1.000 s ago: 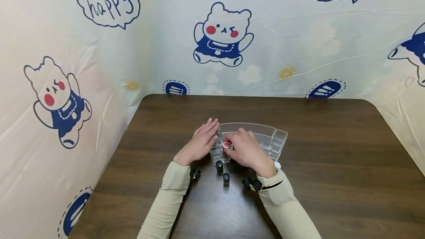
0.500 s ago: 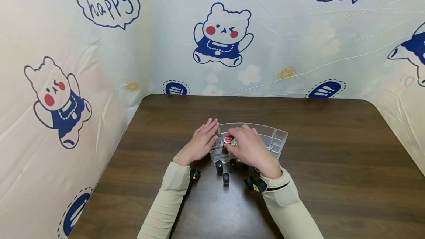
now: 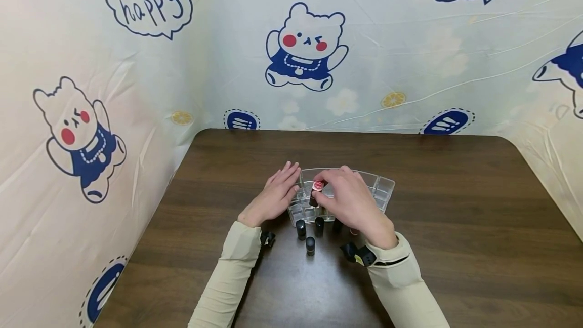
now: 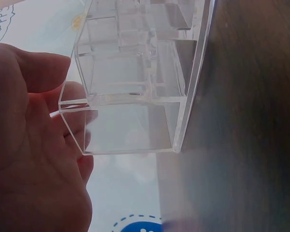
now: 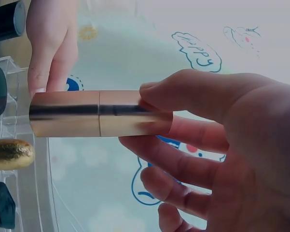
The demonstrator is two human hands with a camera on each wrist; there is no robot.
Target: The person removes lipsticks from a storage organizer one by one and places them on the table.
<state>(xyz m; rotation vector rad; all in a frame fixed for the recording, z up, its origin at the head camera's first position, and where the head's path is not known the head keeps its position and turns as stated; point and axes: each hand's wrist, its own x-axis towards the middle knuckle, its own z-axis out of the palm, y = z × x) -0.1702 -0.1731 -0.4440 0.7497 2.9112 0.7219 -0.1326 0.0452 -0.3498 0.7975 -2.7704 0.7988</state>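
Note:
My right hand [image 3: 350, 204] pinches a shiny rose-gold lipstick tube [image 5: 67, 113] between thumb and fingers, near one end. In the head view the lipstick's red-and-white label end [image 3: 317, 186] faces up, over the clear acrylic organizer [image 3: 384, 190]. The other fingers of that hand spread loosely below the tube in the right wrist view. My left hand [image 3: 273, 196] lies against the organizer's left side with fingers straight. In the left wrist view, its thumb and fingers touch or nearly touch the transparent wall [image 4: 130, 128]; some fingertips show behind it.
Several dark lipstick tubes stand before the organizer, among them a near one [image 3: 310, 246] and a left one [image 3: 301, 230]. A gold rounded tube [image 5: 9, 154] and dark caps appear at the right wrist view's left edge. Brown tabletop [image 3: 455, 227] surrounds everything; printed cloth [image 3: 391, 39] hangs behind.
My right hand has drawn the lipstick up and slightly right, away from the organizer's front left compartments. The left hand has stayed in place against the organizer.

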